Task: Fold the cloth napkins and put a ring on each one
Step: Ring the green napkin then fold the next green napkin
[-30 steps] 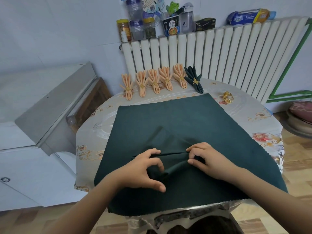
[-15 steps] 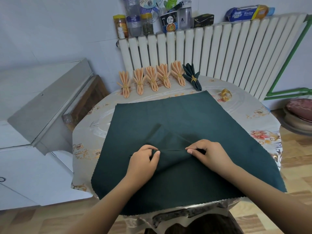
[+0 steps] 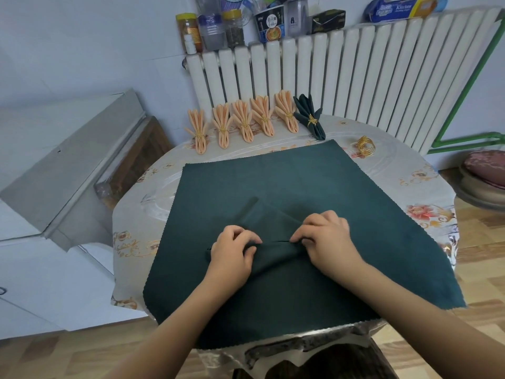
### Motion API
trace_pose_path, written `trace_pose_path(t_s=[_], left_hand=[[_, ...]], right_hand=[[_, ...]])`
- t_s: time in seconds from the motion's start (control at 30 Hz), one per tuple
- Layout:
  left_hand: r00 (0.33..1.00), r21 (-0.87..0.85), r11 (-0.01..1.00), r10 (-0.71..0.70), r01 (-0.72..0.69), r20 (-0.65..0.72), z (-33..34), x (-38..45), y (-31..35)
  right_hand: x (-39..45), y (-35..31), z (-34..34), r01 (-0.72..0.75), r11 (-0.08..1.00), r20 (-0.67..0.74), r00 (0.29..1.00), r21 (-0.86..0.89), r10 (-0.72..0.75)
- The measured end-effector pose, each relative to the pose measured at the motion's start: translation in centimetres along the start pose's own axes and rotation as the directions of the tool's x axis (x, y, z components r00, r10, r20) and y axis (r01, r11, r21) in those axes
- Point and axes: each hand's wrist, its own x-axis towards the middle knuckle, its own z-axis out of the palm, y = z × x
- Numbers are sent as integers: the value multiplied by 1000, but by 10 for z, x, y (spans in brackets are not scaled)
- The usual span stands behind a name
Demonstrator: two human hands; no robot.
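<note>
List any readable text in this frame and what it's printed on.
"Kitchen": on the blue pack lying on top of the radiator.
Instant-noodle cup: printed characters on its label, too small to read.
Black box: gold print, too blurred to read.
Jars and bottles: labels unreadable.
Nothing readable on the green napkin, left hand, right hand, or loose gold ring.

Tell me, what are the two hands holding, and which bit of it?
Both hands pinch the big dark green napkin near its middle. The left hand and right hand each grip one end of a raised fold gathered between them.
</note>
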Motion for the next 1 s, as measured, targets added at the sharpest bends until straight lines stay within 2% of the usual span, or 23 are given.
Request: trace_pose_path(t_s=[0.07, 0.1, 0.23, 0.37, 0.43, 0.5, 0.53, 0.6, 0.63, 0.73, 0.77, 0.87, 1.0], left_hand=[[999, 27, 1000, 3, -4, 38, -2, 3, -2], [999, 22, 1000, 9, -10, 49, -3, 4, -3], [998, -20, 998, 58, -58, 0, -1, 3, -7], [989, 12, 993, 117, -116, -93, 6, 2, -12], [987, 41, 991, 130, -127, -91, 2, 2, -11], [993, 144, 983, 106, -112, 45, -6, 9, 2], [989, 249, 963, 71, -102, 129, -12, 16, 9], [964, 456, 872, 64, -179, 257, -19, 43, 29], [952, 491, 840, 90, -231, 294, -20, 57, 39], [882, 439, 806, 201, -396, 426, -10, 95, 60], [846, 424, 798, 190, -428, 498, -6, 104, 63], [769, 437, 793, 61, -425, 637, 2, 124, 69], [709, 483, 759, -42, -436, 704, -1, 135, 73]], right_hand=[[-3, -6, 7, 122, 991, -25, 992, -57, -123], [-4, -7, 8, 128, 990, -22, 991, -57, -130], [1, -11, 4, -79, 994, 49, 996, 72, 75], [4, -11, 6, -220, 946, 91, 975, 238, 204], [5, -12, 9, -263, 932, 120, 963, 249, 240], [5, -12, 9, -278, 933, 144, 957, 226, 251], [6, -12, 10, -273, 937, 162, 957, 219, 241], [6, -11, 9, -283, 936, 179, 952, 210, 248], [6, -11, 8, -289, 934, 188, 949, 209, 252], [5, -13, 7, -277, 940, 175, 954, 201, 243], [4, -15, 7, -270, 942, 169, 956, 198, 239], [2, -15, 9, -257, 946, 143, 962, 197, 232], [2, -13, 9, -253, 946, 120, 965, 204, 233]])
